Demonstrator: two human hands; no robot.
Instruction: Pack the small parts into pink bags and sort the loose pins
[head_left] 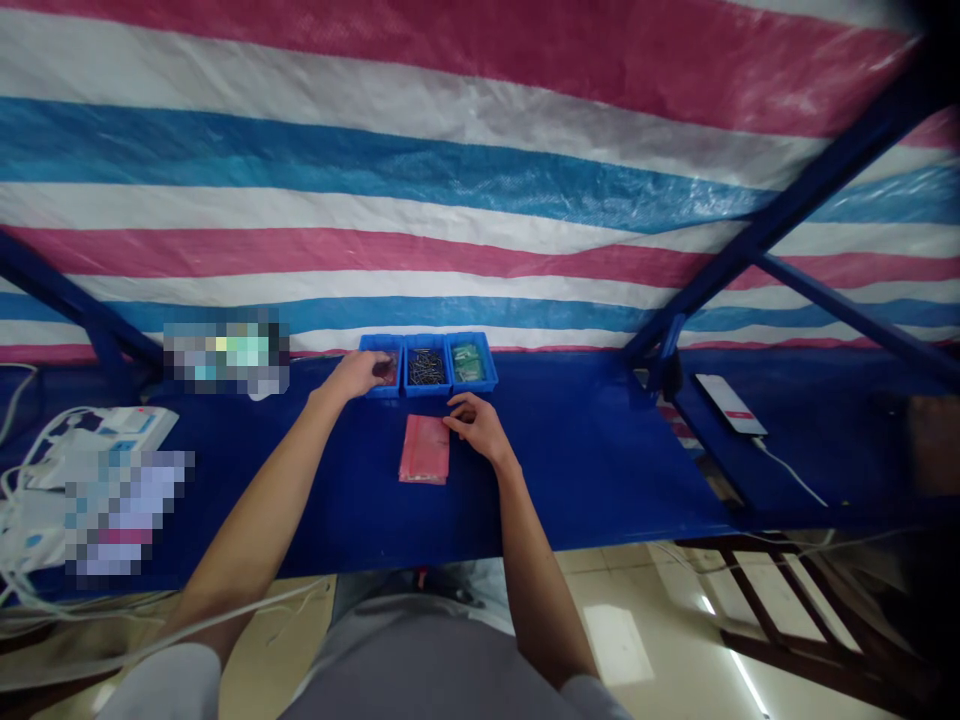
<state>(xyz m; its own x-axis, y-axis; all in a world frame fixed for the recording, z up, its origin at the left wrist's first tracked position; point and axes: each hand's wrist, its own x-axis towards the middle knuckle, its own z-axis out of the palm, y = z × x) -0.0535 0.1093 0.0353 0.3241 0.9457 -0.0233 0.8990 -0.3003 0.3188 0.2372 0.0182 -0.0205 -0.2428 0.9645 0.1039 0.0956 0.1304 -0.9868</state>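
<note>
Three small blue bins stand in a row on the blue table. My left hand (355, 376) reaches over the left bin (381, 392), its fingers bent together down among reddish contents. What the fingertips hold, if anything, is hidden. In the middle bin (428, 390) lie many dark metal pieces that look like screws. Clear plastic packets with green parts (468, 363) fill the right bin (493, 380). A flat pink-red plastic packet (424, 450) lies before the bins. At its upper right corner is my right hand (480, 428), thumb and forefinger apart, the thumb close to or touching the edge.
A white power strip (154, 430) with tangled cables is on the left of the table (600, 450), near blurred-out items. To the right, a phone (731, 404) lies plugged into a white cable. Blue metal posts (697, 270) slant up before a striped plastic sheet (450, 200).
</note>
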